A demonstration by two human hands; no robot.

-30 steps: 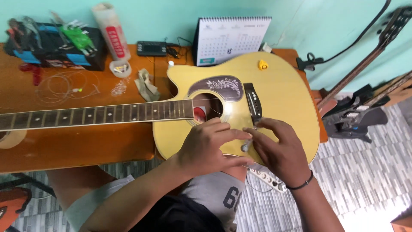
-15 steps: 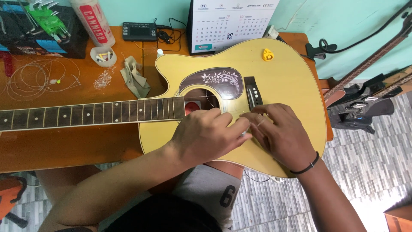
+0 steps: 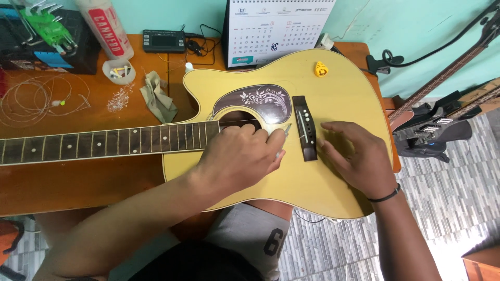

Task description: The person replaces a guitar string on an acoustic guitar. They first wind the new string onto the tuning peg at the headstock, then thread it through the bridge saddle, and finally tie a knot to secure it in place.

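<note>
Acoustic guitar (image 3: 333,104) flat on wooden desk (image 3: 78,177), body toward 3 o'clock. Left hand (image 3: 242,156) over soundhole, fingers curled, pinching small metal tool (image 3: 286,128). Right hand (image 3: 357,156), prev. touching left, now apart beyond bridge (image 3: 304,127), fingers spread. Yellow pick (image 3: 321,68) at 12.

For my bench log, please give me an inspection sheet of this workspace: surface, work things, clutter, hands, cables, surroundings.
Surface: brown wooden desk, crowded at the back.
Work things: yellow acoustic guitar lies flat; dark bridge between the hands.
Clutter: crumpled cloth, coiled strings, small white cup, desk calendar, yellow pick.
Hands: left hand holds a thin tool by the bridge; right hand rests flat on the body.
Cables: black cable by the tuner box.
Surroundings: another guitar leaning at right; grey tiled floor.
</note>
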